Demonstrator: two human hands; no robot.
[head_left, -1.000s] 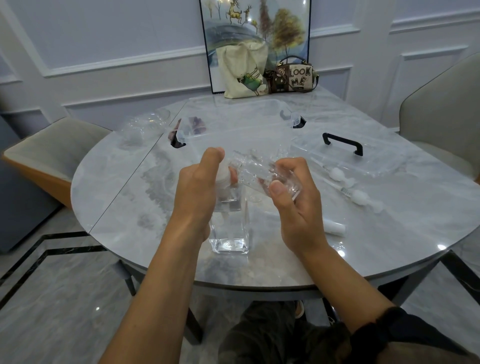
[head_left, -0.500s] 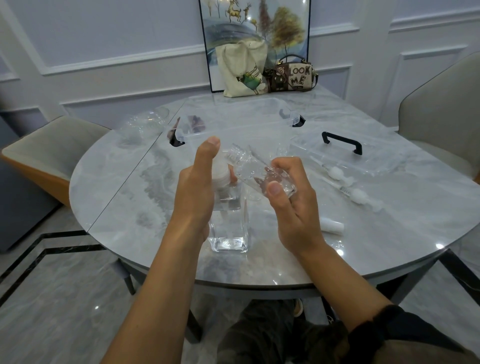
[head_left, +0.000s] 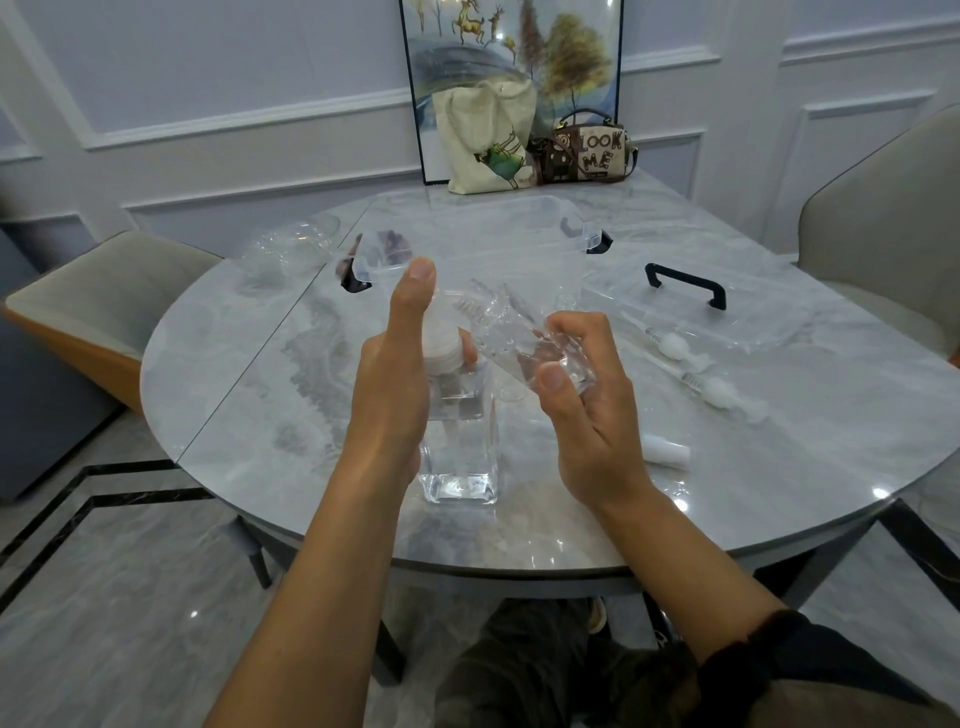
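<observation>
The left hand (head_left: 387, 384) curls its fingers round the white pump top (head_left: 441, 351) of a clear square bottle (head_left: 460, 457) standing on the grey marble table (head_left: 779, 441), thumb pointing up. The right hand (head_left: 592, 415) grasps a small clear bottle (head_left: 524, 345), tilted towards the pump. A tote bag (head_left: 485, 140) and a handbag (head_left: 584, 150) lean against the panelled wall.

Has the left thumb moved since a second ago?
Yes: the left hand has raised its thumb up-frame, toward the clear box, judged against the still black handle.
</observation>
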